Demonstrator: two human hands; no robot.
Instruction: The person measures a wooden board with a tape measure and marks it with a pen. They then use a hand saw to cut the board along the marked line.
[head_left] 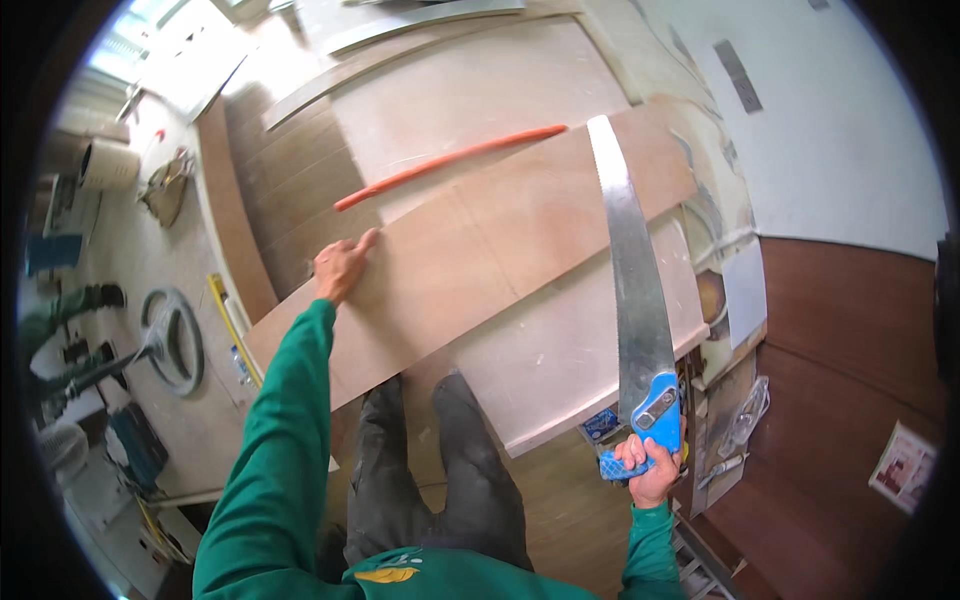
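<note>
A long, flat reddish-brown wooden board (450,250) lies slantwise in front of me, across a lower pale panel (560,350). At its far edge, left of the middle, my left hand (340,268) grips the board, thumb pointing right and the other fingers partly hidden over the edge. Closed around the blue handle of a handsaw (640,290), my right hand (648,470) is at the lower right. The saw's toothed edge faces left, and its tip points away from me, overlapping the board's right part in view. Whether blade and board touch, I cannot tell.
Beyond the board lies a thin orange strip (450,165) on another pale panel (470,95). On the left are a grey ring-shaped tool head (172,340), a yellow level-like bar (232,328) and a bucket (108,165). A dark red-brown panel (850,370) stands at right.
</note>
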